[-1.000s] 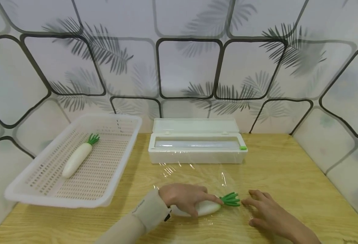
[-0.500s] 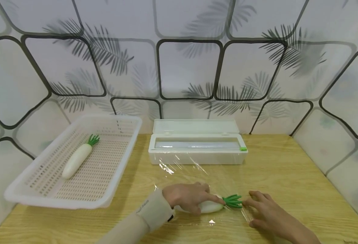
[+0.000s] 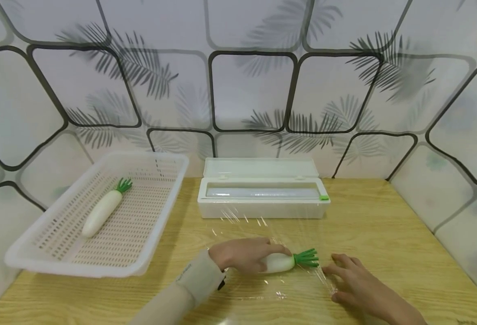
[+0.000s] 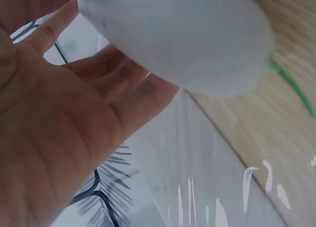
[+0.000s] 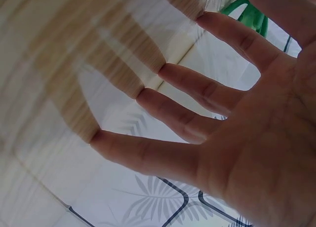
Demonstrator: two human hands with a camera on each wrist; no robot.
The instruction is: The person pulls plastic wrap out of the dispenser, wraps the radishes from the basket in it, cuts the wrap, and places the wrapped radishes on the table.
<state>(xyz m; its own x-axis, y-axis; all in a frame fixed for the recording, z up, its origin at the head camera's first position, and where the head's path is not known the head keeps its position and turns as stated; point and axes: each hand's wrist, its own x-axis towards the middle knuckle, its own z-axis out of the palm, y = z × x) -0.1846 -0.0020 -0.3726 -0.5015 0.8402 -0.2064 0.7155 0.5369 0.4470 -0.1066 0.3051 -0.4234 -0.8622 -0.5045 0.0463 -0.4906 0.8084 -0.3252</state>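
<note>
My left hand (image 3: 238,255) grips a white radish (image 3: 280,263) from above, its green leaf tuft (image 3: 306,257) pointing right. In the left wrist view, the fingers lie along the side of the radish (image 4: 187,44). Clear cling film (image 3: 262,289) runs from the white dispenser box (image 3: 262,210) toward me, around the radish. My right hand (image 3: 356,282) rests with spread fingertips on the table, at the creased right edge of the film beside the leaves. The right wrist view shows the fingers (image 5: 173,153) of that hand nearly straight, tips touching the tabletop.
At the left stands a white perforated basket (image 3: 163,225) with another white radish (image 3: 103,212) in it. The dispenser's lid (image 3: 260,167) is raised, with a film roll (image 3: 262,192) inside. A patterned wall (image 3: 250,90) closes off the back of the wooden table (image 3: 388,225).
My left hand has shifted the radish slightly away from me and a little left. Creases in the film now run from the leaves to my right hand, which has stayed in place.
</note>
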